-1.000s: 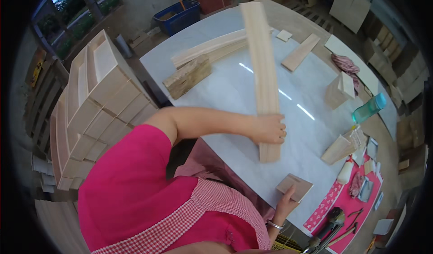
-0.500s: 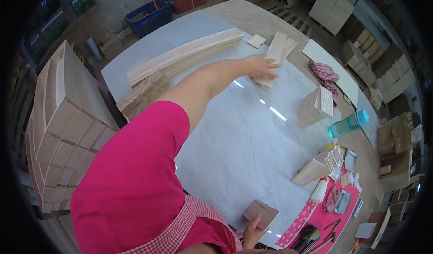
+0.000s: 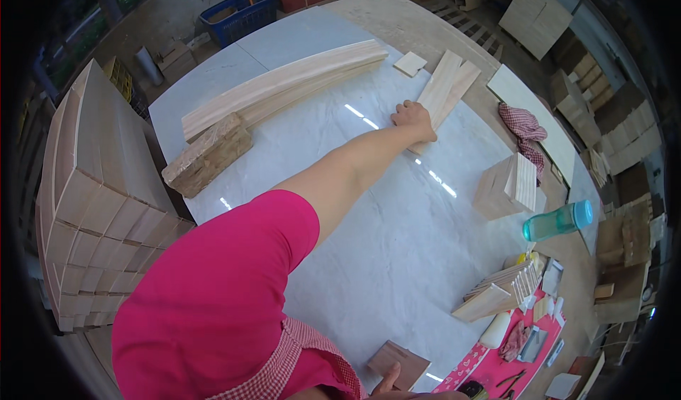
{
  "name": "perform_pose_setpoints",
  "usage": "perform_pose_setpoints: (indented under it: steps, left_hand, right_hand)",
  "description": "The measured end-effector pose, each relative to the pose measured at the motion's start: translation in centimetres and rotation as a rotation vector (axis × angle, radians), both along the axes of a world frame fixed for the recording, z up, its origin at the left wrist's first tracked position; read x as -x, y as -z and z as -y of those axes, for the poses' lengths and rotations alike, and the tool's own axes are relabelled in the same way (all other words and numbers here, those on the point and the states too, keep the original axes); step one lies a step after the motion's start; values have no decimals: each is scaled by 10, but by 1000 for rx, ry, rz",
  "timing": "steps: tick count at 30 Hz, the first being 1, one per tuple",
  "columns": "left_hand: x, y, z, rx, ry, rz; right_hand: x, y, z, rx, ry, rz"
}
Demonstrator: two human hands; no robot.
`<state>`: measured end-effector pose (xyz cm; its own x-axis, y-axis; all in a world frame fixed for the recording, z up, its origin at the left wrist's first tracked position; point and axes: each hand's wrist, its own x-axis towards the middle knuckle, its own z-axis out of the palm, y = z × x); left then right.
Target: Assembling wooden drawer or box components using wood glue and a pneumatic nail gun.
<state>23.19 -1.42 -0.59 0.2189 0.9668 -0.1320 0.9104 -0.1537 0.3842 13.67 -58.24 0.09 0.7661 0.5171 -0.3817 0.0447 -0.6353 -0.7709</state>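
Note:
My left hand (image 3: 413,122) reaches across the marble-patterned tabletop (image 3: 355,237), its fingers curled round the near end of a pale wooden board (image 3: 441,88). A second board (image 3: 462,86) lies crossed against that one. At the lower edge, my right hand (image 3: 387,383) holds a brown rectangular flat piece (image 3: 399,363), thumb on top; its other fingers are hidden. A small pale square of wood (image 3: 410,64) lies beyond the boards.
Long pale strips (image 3: 284,84) and a rough wooden block (image 3: 209,155) lie at the left. Stacked wooden boxes (image 3: 106,208) stand beside the table. Along the right are upright panels (image 3: 507,187), a teal bottle (image 3: 558,220), slotted thin pieces (image 3: 500,290) and tools on a pink mat (image 3: 482,361).
My left hand has gone from spread fingers over the boards to curled fingers at their near end. The right hand keeps the brown piece. The view has shifted slightly.

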Motion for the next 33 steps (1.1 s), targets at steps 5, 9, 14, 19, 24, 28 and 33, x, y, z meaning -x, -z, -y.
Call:
perform_pose_setpoints:
  steps: [5, 9, 14, 19, 24, 28, 33]
  left_hand:
    - [16, -1, -18, 48, 40, 121]
    - [17, 4, -39, 135, 26, 438]
    - [-12, 13, -49, -136, 24, 405]
    - [24, 2, -69, -260, 224, 128]
    - [175, -31, -120, -421, 192, -138]
    - [255, -62, -123, -123, 98, -246]
    - [280, -66, -99, -233, 55, -150]
  right_hand:
    - [-1, -18, -10, 114, 78, -86]
    - [1, -32, -21, 93, 122, -72]
    - [6, -35, -26, 118, 237, -126]
    - [3, -17, -12, 111, 137, -76]
    - [-5, -5, -3, 87, 37, -15]
    - [-6, -13, -11, 83, 8, 40]
    - [-6, -15, -14, 106, -27, 36]
